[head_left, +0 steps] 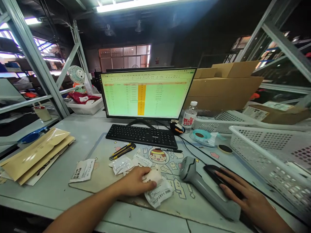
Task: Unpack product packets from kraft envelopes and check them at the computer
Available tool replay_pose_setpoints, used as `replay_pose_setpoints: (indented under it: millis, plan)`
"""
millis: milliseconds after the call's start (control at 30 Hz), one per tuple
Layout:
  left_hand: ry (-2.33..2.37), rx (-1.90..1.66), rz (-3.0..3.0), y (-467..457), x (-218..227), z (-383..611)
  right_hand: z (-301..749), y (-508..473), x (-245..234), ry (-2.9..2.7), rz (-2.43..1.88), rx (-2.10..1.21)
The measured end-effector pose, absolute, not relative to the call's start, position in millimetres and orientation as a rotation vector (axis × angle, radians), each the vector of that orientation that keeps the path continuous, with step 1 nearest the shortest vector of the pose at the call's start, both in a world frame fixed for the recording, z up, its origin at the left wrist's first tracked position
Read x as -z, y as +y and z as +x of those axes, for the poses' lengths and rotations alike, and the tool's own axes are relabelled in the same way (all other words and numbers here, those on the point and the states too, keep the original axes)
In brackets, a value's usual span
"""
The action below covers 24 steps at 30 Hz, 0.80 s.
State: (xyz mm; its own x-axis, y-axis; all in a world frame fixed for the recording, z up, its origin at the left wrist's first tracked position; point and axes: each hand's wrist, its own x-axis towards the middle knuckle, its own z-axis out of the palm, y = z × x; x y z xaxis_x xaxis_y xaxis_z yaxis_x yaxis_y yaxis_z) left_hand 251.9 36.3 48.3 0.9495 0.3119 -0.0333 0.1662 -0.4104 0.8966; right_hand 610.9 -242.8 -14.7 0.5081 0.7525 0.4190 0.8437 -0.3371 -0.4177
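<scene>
My left hand (137, 181) is closed around a small white printed packet (153, 176), over another printed packet (160, 194) on the desk mat (107, 176). My right hand (239, 191) rests over a black computer mouse (213, 170), its fingers bent along the top and side. Between the hands lies a grey barcode scanner (206, 189), its head toward the keyboard. Further small packets lie behind my left hand, among them a white packet (121, 164). One printed packet (83, 170) lies apart at the left. A lit monitor (145, 94) shows a spreadsheet.
A black keyboard (142, 134) lies below the monitor. Nearby are a yellow-black box cutter (122, 151), a black marker (170, 150) and a water bottle (190, 117). Padded envelopes (36, 152) are stacked at left. A white basket (264, 155) and cardboard boxes (221, 92) crowd the right.
</scene>
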Motion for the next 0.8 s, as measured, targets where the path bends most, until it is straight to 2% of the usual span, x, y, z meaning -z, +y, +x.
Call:
replay_pose_setpoints:
  millis: [800]
  plan:
    - [0.34,-0.144,1.986,31,-50,249,600,-246,16,-1.277,-2.207,0.287]
